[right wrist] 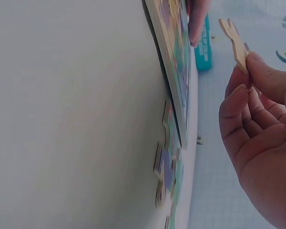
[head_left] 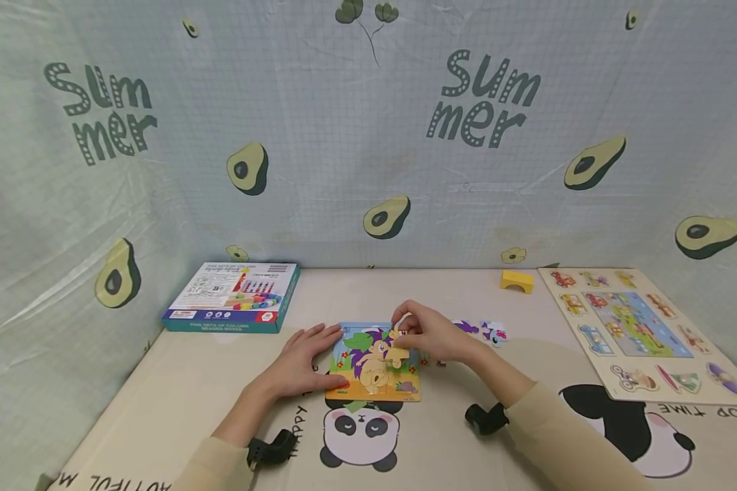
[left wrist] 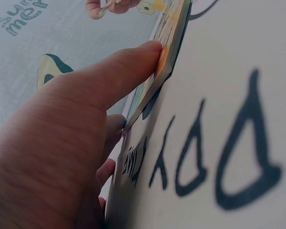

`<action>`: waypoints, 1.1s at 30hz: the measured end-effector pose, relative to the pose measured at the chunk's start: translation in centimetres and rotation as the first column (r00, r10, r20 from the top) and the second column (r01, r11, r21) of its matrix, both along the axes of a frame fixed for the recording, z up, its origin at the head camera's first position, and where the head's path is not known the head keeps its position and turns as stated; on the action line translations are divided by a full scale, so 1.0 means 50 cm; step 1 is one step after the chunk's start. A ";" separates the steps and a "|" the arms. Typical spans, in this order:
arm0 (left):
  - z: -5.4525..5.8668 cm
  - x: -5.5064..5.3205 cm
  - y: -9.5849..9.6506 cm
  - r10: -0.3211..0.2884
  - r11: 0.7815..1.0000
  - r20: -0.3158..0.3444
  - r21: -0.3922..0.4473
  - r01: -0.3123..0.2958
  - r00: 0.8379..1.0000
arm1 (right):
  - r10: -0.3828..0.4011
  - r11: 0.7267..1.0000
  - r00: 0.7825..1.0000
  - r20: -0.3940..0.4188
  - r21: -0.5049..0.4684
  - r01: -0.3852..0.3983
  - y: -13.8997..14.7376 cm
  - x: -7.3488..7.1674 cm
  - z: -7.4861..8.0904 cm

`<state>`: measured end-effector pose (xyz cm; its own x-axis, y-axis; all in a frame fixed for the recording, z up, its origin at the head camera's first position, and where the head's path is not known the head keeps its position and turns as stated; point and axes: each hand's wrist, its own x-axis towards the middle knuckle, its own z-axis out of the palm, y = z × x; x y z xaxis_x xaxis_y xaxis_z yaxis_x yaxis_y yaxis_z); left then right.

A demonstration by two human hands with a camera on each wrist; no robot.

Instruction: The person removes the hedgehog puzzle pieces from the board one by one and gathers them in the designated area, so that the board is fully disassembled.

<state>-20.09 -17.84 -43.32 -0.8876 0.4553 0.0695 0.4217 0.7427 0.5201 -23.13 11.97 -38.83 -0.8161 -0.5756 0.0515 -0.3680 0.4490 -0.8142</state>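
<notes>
A wooden jigsaw puzzle [head_left: 357, 393] with a purple-spined hedgehog picture lies on the table above the printed panda. My left hand [head_left: 301, 363] is at its left side with the fingers spread, and the thumb rests on the lower left edge, as the left wrist view also shows. My right hand [head_left: 435, 334] pinches a puzzle piece [right wrist: 237, 50] between thumb and fingers, held above the board's right part. The piece is tilted, with bare wood facing the right wrist camera. Several loose puzzle pieces [head_left: 494, 333] lie right of the board, partly hidden by the right hand and forearm.
A flat toy box [head_left: 230, 300] lies at the back left. At the back right stands a yellow arch block [head_left: 517, 281]. A large wooden picture board [head_left: 641, 378] with vehicle and toy shapes lies on the right. A printed curtain [head_left: 319, 136] closes off the back.
</notes>
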 end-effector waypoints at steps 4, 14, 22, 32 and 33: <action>0.001 0.001 0.000 -0.003 1.000 -0.001 0.004 0.003 1.000 | 0.003 1.000 1.000 -0.004 -0.010 -0.004 0.024 -0.001 0.004; -0.001 0.002 -0.001 0.006 1.000 0.001 0.009 -0.006 1.000 | -0.016 0.999 1.000 0.012 -0.033 0.016 0.093 -0.003 0.020; 0.000 0.002 0.000 0.000 1.000 -0.002 0.011 0.000 1.000 | -0.062 0.997 0.997 0.044 -0.048 0.065 0.152 0.002 0.016; 0.000 0.002 -0.001 -0.001 1.000 0.000 0.010 0.001 1.000 | -0.085 0.996 0.994 0.066 -0.032 0.087 0.199 0.007 0.001; 0.000 0.002 -0.001 -0.001 1.000 0.001 0.009 0.001 1.000 | -0.090 0.996 0.994 0.066 -0.024 0.091 0.203 0.008 0.000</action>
<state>-20.01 -17.87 -43.32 -0.8870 0.4559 0.0729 0.4222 0.7372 0.5275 -22.75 22.13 -38.84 -0.8670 -0.4983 0.0114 -0.2732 0.4561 -0.8470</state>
